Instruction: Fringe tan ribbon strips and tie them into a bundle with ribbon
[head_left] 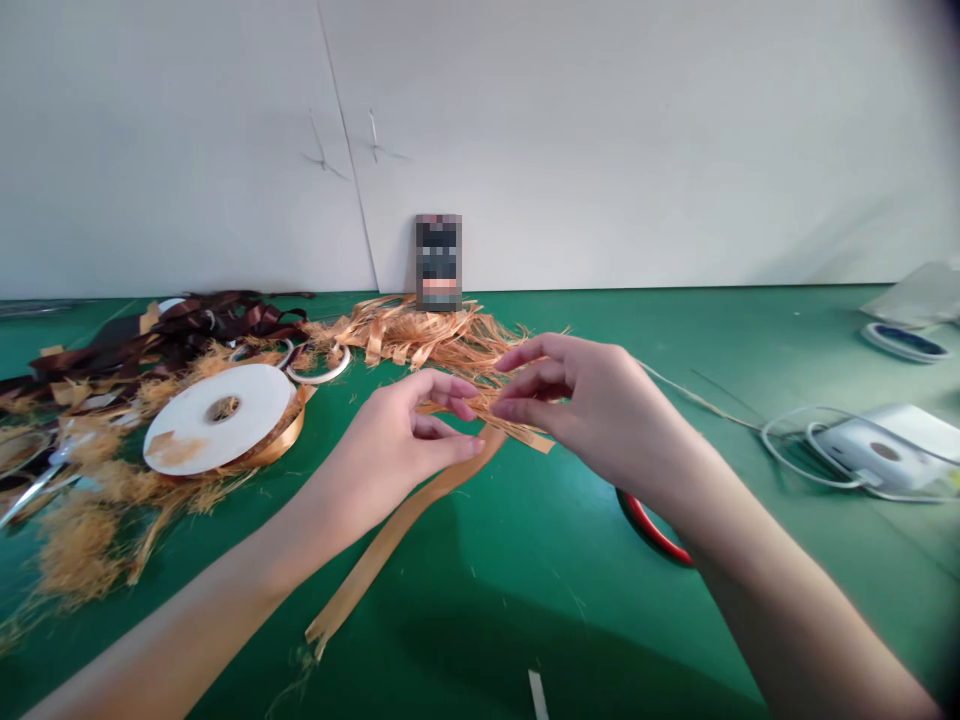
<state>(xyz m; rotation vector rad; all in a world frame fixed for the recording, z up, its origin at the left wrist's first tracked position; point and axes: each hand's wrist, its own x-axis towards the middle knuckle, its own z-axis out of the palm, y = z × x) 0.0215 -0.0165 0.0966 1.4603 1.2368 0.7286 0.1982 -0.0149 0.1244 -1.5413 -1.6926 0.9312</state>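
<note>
Both hands meet over the green table [525, 560] and pinch one golden ribbon strip [397, 535]. My left hand [405, 440] grips the strip between thumb and fingers, and the long free end trails down toward me, frayed at its tip. My right hand [577, 400] pinches the strip's far end, where it is split into thin strands. A white-sided spool of golden ribbon [225, 420] lies flat to the left of my left hand.
A heap of shredded golden ribbon [420, 335] lies behind the hands, with dark brown ribbon [195, 325] and frayed fluff [82, 540] at left. A red ring [652, 525] shows under my right forearm. A white device with coiled cable [877, 450] sits at right. A wall closes the back.
</note>
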